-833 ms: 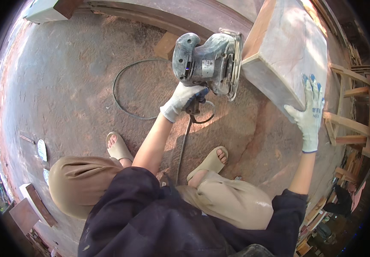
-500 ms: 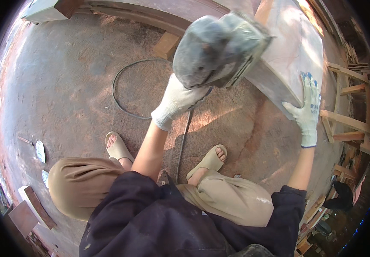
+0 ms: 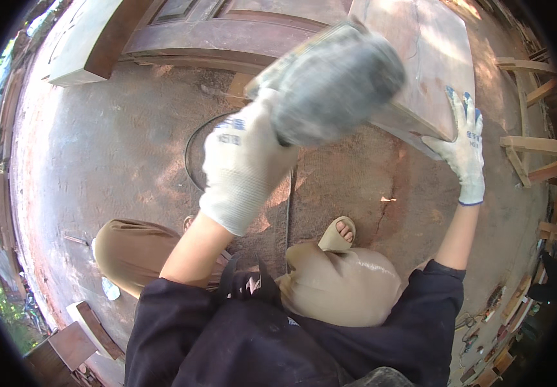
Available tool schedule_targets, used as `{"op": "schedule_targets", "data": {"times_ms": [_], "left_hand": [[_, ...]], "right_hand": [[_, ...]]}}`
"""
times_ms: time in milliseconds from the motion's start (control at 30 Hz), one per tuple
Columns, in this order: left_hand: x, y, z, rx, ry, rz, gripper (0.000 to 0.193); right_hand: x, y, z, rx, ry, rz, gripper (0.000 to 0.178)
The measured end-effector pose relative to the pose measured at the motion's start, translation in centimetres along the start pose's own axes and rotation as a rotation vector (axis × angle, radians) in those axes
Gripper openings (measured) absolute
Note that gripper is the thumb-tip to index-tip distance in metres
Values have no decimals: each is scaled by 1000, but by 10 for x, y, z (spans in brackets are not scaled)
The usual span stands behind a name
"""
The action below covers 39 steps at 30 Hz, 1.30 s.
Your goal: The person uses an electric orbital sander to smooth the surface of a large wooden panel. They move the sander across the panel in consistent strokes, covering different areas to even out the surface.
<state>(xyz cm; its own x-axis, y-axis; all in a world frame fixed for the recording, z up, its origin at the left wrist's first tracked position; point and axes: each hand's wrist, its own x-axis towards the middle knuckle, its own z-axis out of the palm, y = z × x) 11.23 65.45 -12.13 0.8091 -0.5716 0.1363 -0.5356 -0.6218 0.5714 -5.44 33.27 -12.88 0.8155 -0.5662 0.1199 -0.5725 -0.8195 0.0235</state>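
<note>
My left hand (image 3: pixel 246 151), in a white knitted glove, is closed round the handle of a dusty grey-black power sander (image 3: pixel 339 84). The sander is tilted and smeared by motion, held up in front of me; its working face is hard to make out. Beyond and to its right stretches a thick, pale wooden beam (image 3: pixel 436 58) with a smooth top. My right hand (image 3: pixel 464 151), gloved in white with blue fingertips, rests on the near right end of that beam, fingers spread and thumb over the near edge.
A dark cord (image 3: pixel 291 200) runs between my legs and loops on the concrete floor (image 3: pixel 123 148). A panelled wooden door (image 3: pixel 227 42) lies at the back, and a wood block (image 3: pixel 238 89) sits under its edge. Wooden frames (image 3: pixel 533 145) stand at right; offcuts (image 3: pixel 94 329) lie lower left.
The sander has swung round in my left hand, its rounded body now pointing right, and the left wrist has turned. My right hand stays on the beam. The view has tipped up towards the door.
</note>
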Motion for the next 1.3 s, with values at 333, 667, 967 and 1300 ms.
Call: {"op": "schedule_targets", "data": {"times_ms": [333, 667, 967, 1300], "left_hand": [[-5, 51, 36, 122, -171, 240, 50], [-20, -54, -23, 186, 206, -177, 40], [-111, -73, 98, -844, 264, -199, 39], [-140, 5, 230, -992, -136, -33, 51]], "right_hand": [[-11, 48, 29, 189, 210, -278, 99], [-47, -15, 2, 323, 387, -43, 80], [-128, -140, 85, 2171, -699, 3, 94], [-173, -121, 130, 904, -180, 176, 68]]}}
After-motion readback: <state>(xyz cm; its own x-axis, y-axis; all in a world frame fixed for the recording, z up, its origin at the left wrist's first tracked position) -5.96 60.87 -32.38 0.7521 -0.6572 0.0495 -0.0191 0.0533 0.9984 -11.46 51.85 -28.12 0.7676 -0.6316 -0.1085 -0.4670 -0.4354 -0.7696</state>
